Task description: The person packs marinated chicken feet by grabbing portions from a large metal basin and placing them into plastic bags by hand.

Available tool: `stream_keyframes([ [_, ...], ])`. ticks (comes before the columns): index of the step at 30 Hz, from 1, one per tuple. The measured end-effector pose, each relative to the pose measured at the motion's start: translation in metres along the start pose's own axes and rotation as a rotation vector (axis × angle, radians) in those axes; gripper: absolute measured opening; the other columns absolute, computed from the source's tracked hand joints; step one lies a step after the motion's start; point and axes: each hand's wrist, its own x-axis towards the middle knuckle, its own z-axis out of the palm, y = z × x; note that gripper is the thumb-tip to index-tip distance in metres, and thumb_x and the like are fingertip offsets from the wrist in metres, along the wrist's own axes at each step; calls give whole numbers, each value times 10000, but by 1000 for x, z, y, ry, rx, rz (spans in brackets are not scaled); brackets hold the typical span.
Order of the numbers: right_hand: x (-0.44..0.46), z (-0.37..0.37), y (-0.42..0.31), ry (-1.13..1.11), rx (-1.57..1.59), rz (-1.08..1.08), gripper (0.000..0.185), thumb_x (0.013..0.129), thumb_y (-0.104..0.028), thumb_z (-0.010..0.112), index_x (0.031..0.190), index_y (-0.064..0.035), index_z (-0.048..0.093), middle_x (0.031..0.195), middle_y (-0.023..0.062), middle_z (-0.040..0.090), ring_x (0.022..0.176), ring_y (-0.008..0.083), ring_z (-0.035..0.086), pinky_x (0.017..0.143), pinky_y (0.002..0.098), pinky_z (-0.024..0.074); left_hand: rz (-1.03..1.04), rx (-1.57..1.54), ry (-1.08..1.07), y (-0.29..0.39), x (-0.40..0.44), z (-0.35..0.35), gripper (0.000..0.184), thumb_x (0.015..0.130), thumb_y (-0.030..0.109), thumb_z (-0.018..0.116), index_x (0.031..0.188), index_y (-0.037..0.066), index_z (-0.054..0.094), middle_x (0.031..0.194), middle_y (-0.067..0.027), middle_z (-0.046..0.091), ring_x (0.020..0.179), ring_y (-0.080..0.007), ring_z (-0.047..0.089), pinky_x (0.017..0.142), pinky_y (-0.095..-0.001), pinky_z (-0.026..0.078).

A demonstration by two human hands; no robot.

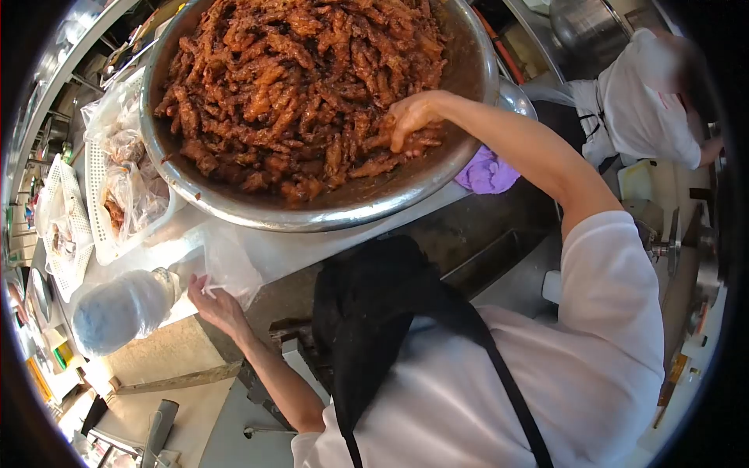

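Note:
A large metal bowl point(328, 221) is heaped with glossy reddish-brown chicken feet point(289, 86). Reaching over the rim, my right hand point(417, 117) curls its fingers into the chicken feet at the right side of the heap; the fingertips are partly hidden among them. Below the bowl, by the table's edge, my left hand point(216, 306) has its fingers bent at a thin clear plastic bag point(232, 261), which hangs limp above it. Close to the left fingertips lies a bluish, plastic-wrapped roll of bags point(125, 310).
White baskets point(105, 222) holding bagged food stand left of the bowl, on the pale table point(292, 260). A purple cloth point(489, 171) lies under the bowl's right rim. Another person point(644, 101) in white works at the upper right.

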Motion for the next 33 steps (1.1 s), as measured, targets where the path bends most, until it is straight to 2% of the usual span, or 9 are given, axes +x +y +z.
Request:
stream_keyframes([
  [6, -22, 2, 25, 322, -87, -265, 414, 678, -189, 795, 1011, 10, 651, 966, 157, 679, 905, 278, 637, 753, 408, 492, -78, -81, -13, -16, 1, -6, 361, 856, 301, 630, 988, -29, 568, 1160, -227, 575, 1111, -380, 545, 909, -449, 426],
  [9, -28, -10, 15, 255, -279, 132, 629, 623, -195, 825, 1167, 30, 604, 1092, 187, 659, 984, 305, 646, 742, 425, 517, -72, -89, -28, -15, 1, -2, 343, 852, 288, 635, 979, -24, 571, 1166, -221, 576, 1113, -373, 548, 910, -457, 425],
  [12, -30, -15, 31, 557, -367, 53, 327, 671, -103, 776, 904, 80, 639, 904, 202, 680, 871, 313, 657, 719, 400, 516, -70, -82, -38, -7, -2, -4, 327, 849, 276, 641, 986, -15, 583, 1148, -204, 585, 1089, -359, 561, 899, -436, 438],
  [16, -86, -12, -30, 350, -67, 40, 174, 742, -44, 679, 842, 90, 630, 857, 234, 670, 827, 312, 668, 686, 421, 527, -125, -77, -2, -8, -1, -4, 290, 854, 238, 632, 997, -13, 600, 1121, -189, 596, 1042, -341, 577, 865, -394, 453],
  [17, -41, -4, -9, 424, -79, -108, 157, 748, -33, 647, 848, 86, 623, 829, 224, 666, 809, 291, 666, 666, 406, 525, -131, -60, 2, 1, 1, -8, 278, 857, 224, 627, 1000, -13, 603, 1113, -183, 598, 1021, -333, 580, 850, -389, 455],
  [19, 1, 15, -12, 480, -172, -390, 282, 725, -106, 685, 947, 55, 616, 825, 196, 659, 830, 278, 654, 701, 398, 514, -113, -25, 14, 7, 6, -8, 249, 861, 195, 618, 993, -15, 614, 1095, -171, 600, 980, -317, 582, 807, -385, 459],
  [25, 15, 49, -54, 200, -541, -193, 461, 794, -258, 621, 1200, -39, 612, 1186, 164, 625, 1069, 311, 600, 868, 433, 486, -117, 85, 38, 26, 15, -20, 261, 914, 219, 568, 941, -28, 647, 918, -151, 598, 786, -268, 552, 654, -380, 446],
  [30, 25, 47, -33, 204, -590, -121, 479, 842, -372, 575, 1198, -56, 622, 1210, 157, 616, 1126, 315, 572, 928, 427, 455, -247, 45, 152, 40, 9, -50, 407, 969, 348, 507, 943, -34, 646, 687, -154, 561, 627, -252, 515, 597, -399, 413],
  [33, -2, 45, -60, 160, -411, -249, 425, 820, -340, 593, 1110, -38, 669, 1147, 171, 645, 1075, 320, 602, 870, 426, 479, -168, 140, 208, 37, 6, -54, 388, 986, 305, 482, 1004, -52, 635, 712, -180, 590, 611, -274, 524, 584, -411, 421],
])
